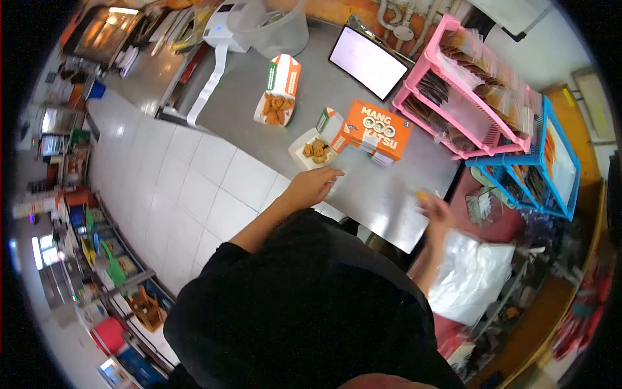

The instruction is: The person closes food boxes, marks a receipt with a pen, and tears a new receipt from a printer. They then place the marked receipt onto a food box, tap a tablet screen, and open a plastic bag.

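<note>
My left hand (316, 186) is at the front edge of the steel table, fingers curled in, beside an open paper food box (300, 157) with fried pieces (317, 150) in it. Whether it grips anything is hidden. Over the table's right part, my right hand (438, 212) is smeared by motion, with a small yellow thing (422, 195) at its fingertips. An orange "Mang Katsu" box (379, 129) stands closed behind the open one. Farther back, a second open box (284, 74) holds more fried pieces (276, 109).
A lit tablet (369, 63) leans at the back. Pink (421, 65) and blue (570, 165) racks with packaging stand to the right. A label printer (223, 29) trails a paper strip (210, 87) near a clear tub (285, 35). White plastic bags (470, 275) lie low at right.
</note>
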### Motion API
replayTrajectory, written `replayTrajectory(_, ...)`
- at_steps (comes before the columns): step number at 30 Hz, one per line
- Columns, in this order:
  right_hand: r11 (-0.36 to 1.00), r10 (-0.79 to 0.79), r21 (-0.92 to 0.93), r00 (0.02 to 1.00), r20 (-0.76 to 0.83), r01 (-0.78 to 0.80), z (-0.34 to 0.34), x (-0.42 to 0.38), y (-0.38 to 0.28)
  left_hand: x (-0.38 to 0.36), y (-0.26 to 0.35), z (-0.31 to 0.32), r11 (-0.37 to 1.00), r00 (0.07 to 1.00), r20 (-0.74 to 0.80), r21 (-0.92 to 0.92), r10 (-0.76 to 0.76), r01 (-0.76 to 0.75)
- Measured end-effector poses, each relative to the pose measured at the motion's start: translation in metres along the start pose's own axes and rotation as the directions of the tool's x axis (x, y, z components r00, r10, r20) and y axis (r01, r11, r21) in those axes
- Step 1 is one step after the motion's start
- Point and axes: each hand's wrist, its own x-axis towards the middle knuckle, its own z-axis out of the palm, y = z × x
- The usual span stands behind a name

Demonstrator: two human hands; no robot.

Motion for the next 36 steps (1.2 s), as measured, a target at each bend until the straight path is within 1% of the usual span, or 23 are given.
replayTrajectory(1,0.997,-0.002,-0.081,0.985,0.17,0.016,0.061,0.008,-0.005,-0.004,-0.015,-0.009,0.998,0.997,-0.058,0.044,0.041,-0.038)
replayTrajectory(2,0.999,0.043,0.013,0.971,0.234,-0.048,0.119,0.005,-0.021,-0.009,-0.032,-0.018,0.998,0.997,-0.057,0.046,0.052,-0.05)
replayTrajectory(5,0.998,-0.037,0.064,0.974,0.222,0.023,0.233,0.011,-0.029,-0.035,-0.086,-0.064,0.978,0.969,-0.216,-0.193,-0.124,0.082)
replayTrajectory(7,0.991,-0.066,-0.108,0.985,0.159,0.084,0.265,0.017,-0.023,-0.057,-0.152,-0.071,0.954,0.927,-0.321,-0.284,-0.194,0.102)
replayTrajectory(8,0.888,-0.178,-0.406,0.975,0.13,0.216,0.273,0.019,-0.011,-0.064,-0.175,-0.084,0.92,0.906,-0.338,-0.375,-0.254,0.118)
replayTrajectory(9,0.684,-0.244,-0.674,0.958,0.15,0.28,0.277,0.019,0.002,-0.068,-0.182,-0.107,0.983,0.892,-0.43,-0.168,-0.141,0.074)
replayTrajectory(10,0.679,-0.232,-0.705,0.971,0.054,0.202,0.274,0.014,0.006,-0.08,-0.205,-0.122,0.961,0.866,-0.426,-0.199,-0.262,0.193)
replayTrajectory(11,0.7,-0.28,-0.7,0.956,-0.092,0.137,0.271,0.01,0.007,-0.086,-0.228,-0.135,0.982,0.845,-0.506,-0.033,-0.176,0.185)
replayTrajectory(12,0.721,-0.328,-0.686,0.919,-0.217,0.096,0.267,0.009,0.008,-0.09,-0.241,-0.146,0.97,0.808,-0.542,-0.067,-0.23,0.232)
replayTrajectory(14,0.682,-0.52,-0.728,0.744,-0.419,0.066,0.232,0.019,0.027,-0.094,-0.255,-0.168,0.947,0.75,-0.577,-0.198,-0.322,0.254)
replayTrajectory(16,0.822,-0.367,-0.561,0.658,-0.657,-0.102,0.192,0.033,0.035,-0.087,-0.267,-0.187,0.96,0.777,-0.567,-0.204,-0.274,0.19)
replayTrajectory(19,0.856,-0.205,-0.459,0.657,-0.725,-0.239,0.15,0.069,0.104,-0.06,-0.258,-0.199,0.984,0.823,-0.542,-0.138,-0.169,0.111)
replayTrajectory(21,0.962,0.219,0.015,0.741,-0.634,-0.271,0.152,0.083,0.111,-0.042,-0.235,-0.199,0.995,0.857,-0.506,-0.081,-0.097,0.065)
replayTrajectory(23,0.946,0.211,-0.034,0.691,-0.692,-0.322,0.148,0.09,0.124,-0.022,-0.214,-0.191,0.994,0.892,-0.449,-0.071,0.042,-0.083)
replayTrajectory(25,0.941,0.33,0.121,0.776,-0.537,-0.316,0.147,0.076,0.102,-0.011,-0.196,-0.174,0.98,0.903,-0.422,-0.126,0.085,-0.152)
replayTrajectory(27,0.893,0.448,0.169,0.782,-0.433,-0.418,0.135,0.056,0.085,-0.006,-0.164,-0.159,0.933,0.952,-0.202,-0.324,-0.232,0.159)
replayTrajectory(28,0.919,0.367,0.037,0.82,-0.439,-0.392,0.132,0.043,0.074,0.0,-0.152,-0.14,0.886,0.951,-0.217,-0.451,-0.222,0.104)
replayTrajectory(29,0.92,0.365,0.043,0.815,-0.451,-0.388,0.134,0.031,0.065,0.007,-0.154,-0.115,0.866,0.982,-0.147,-0.499,-0.122,0.033)
replayTrajectory(30,0.91,0.242,-0.153,0.795,-0.556,-0.384,0.147,0.017,0.035,0.014,-0.154,-0.091,0.834,0.996,-0.084,-0.55,-0.02,-0.029)
replayTrajectory(31,0.854,0.099,-0.344,0.772,-0.627,-0.389,0.158,0.007,0.012,0.021,-0.138,-0.073,0.701,0.981,0.188,-0.694,-0.044,0.165)
replayTrajectory(32,0.883,0.017,-0.356,0.778,-0.628,-0.306,0.166,-0.001,0.003,0.027,-0.117,-0.053,0.54,0.894,0.447,-0.749,-0.016,0.384)
replayTrajectory(33,0.903,-0.061,-0.368,0.781,-0.622,-0.223,0.175,-0.009,-0.003,0.031,-0.092,-0.037,0.443,0.805,0.593,-0.726,0.015,0.526)
replayTrajectory(36,0.946,-0.074,-0.287,0.759,-0.647,-0.153,0.171,-0.02,-0.021,0.058,-0.045,0.014,0.071,0.547,0.814,-0.568,0.194,0.82)
